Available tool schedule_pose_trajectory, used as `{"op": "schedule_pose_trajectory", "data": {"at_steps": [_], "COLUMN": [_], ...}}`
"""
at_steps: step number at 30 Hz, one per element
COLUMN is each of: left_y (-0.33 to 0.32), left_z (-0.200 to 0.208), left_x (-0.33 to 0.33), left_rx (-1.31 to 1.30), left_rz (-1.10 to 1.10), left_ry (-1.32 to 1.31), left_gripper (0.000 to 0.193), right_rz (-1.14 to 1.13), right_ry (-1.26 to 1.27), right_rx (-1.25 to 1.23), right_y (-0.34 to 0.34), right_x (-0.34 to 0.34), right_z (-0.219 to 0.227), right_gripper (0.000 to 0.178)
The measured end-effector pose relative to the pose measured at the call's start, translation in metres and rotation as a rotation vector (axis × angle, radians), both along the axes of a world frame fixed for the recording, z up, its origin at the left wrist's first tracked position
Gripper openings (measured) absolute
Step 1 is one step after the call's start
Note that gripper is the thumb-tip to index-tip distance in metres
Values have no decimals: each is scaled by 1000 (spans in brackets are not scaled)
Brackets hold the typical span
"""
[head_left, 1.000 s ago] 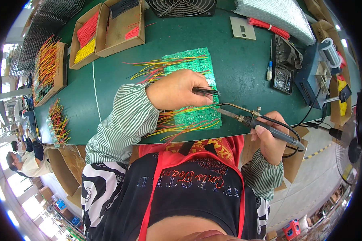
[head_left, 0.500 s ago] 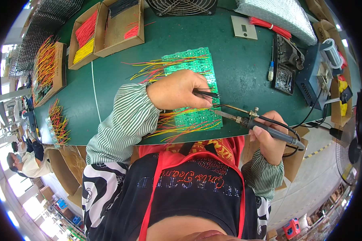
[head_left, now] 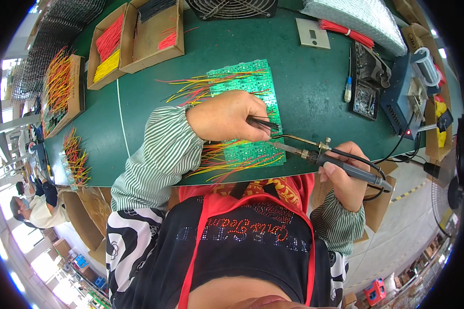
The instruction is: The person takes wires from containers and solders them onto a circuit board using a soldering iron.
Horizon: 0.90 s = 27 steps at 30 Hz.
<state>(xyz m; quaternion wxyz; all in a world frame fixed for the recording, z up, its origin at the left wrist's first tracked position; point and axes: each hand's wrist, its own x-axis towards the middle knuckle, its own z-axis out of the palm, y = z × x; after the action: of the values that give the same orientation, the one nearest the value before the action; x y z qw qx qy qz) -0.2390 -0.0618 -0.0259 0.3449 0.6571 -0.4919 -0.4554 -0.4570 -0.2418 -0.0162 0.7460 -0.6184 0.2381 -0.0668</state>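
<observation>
Soldering iron (head_left: 313, 156): right hand (head_left: 347, 186) wrapped round handle (head_left: 360, 175), safest hold; likely light, hot-tipped. Black wires (head_left: 264, 123): pinched in left hand (head_left: 233, 114); likely limp. Circuit-board panel (head_left: 274, 105): on counter (head_left: 314, 87); likely stiff, brittle; edges best.

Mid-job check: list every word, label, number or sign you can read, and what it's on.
Dark shirt: red script and pale studded lettering; I won't copy its wording.
Red apron: yellow print, partly folded; not copied either.
Cardboard box at upper right: dark mark, too small to read.
Green circuit boards: any markings too small to read.
</observation>
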Motion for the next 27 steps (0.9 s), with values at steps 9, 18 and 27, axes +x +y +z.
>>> {"op": "schedule_pose_trajectory", "data": {"at_steps": [9,18,27], "left_y": [0,0,0], "left_z": [4,5,1], "left_x": [-1,0,3], "left_rx": [18,4,-73], "left_rz": [-16,-35,-113], "left_ry": [-7,23,-84], "left_gripper": [19,15,14], "right_rz": [18,33,33], "right_ry": [27,45,-39], "right_rx": [-6,-7,-57], "right_y": [-1,-1,-5], "right_x": [0,0,2], "right_z": [0,-2,1], "right_gripper": [15,16,18]}}
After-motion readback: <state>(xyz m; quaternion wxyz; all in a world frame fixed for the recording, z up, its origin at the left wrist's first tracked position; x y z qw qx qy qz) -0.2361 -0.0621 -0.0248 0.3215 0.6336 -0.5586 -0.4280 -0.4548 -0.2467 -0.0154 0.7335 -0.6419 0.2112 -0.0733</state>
